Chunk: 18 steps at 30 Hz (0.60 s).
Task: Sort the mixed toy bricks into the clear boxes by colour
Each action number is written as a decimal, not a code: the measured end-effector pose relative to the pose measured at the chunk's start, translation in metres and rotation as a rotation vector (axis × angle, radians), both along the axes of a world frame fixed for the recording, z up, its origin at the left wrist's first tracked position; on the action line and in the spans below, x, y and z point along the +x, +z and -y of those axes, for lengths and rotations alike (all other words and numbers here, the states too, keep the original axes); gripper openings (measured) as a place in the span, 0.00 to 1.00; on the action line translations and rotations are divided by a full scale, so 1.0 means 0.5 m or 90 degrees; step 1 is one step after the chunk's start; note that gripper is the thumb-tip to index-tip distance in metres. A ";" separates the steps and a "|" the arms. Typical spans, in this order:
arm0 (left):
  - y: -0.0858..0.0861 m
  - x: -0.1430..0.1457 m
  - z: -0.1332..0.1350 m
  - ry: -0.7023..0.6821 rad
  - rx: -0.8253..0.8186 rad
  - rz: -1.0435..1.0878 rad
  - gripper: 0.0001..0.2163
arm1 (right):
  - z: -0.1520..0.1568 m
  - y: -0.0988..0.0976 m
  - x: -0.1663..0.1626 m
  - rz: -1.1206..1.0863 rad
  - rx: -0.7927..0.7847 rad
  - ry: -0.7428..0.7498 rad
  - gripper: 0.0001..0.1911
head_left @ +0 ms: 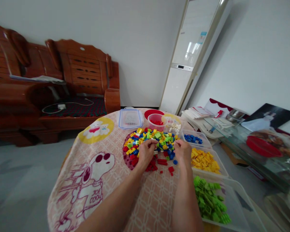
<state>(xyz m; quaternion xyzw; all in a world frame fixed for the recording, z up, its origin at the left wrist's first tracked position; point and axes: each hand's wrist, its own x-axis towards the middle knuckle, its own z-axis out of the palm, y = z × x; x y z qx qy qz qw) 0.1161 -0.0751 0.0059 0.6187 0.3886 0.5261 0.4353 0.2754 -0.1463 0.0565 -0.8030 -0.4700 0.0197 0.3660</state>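
Observation:
A mixed pile of toy building bricks [158, 136] in yellow, green, blue, red and white lies on the cloth-covered round table. My left hand [147, 151] is over the front left of the pile, thumb and fingers closed in a pinch. Whatever may be between its fingertips is too small to name. At the pile's right edge my right hand [183, 150] is pinched too, its fingertips partly hidden. Loose red bricks [162, 162] and a round blue piece [175, 162] lie between my wrists.
Along the right stand clear containers of blue bricks [193, 139], yellow bricks [205, 161] and green bricks [209, 199]. Behind the pile are a pink-rimmed bowl [157, 126] with red bricks, white bricks [175, 126] and blue-edged lids [130, 118]. A glass table [251, 154] stands farther right.

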 end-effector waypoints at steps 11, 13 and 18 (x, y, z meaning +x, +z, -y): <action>-0.012 0.010 -0.005 0.027 0.078 -0.091 0.13 | -0.026 -0.005 -0.007 0.136 -0.062 -0.075 0.13; -0.012 0.011 -0.004 0.029 0.092 -0.102 0.13 | -0.038 -0.002 -0.016 0.151 -0.100 -0.060 0.12; -0.009 0.010 -0.002 0.033 0.097 -0.113 0.14 | -0.067 -0.009 -0.033 0.163 -0.178 -0.018 0.11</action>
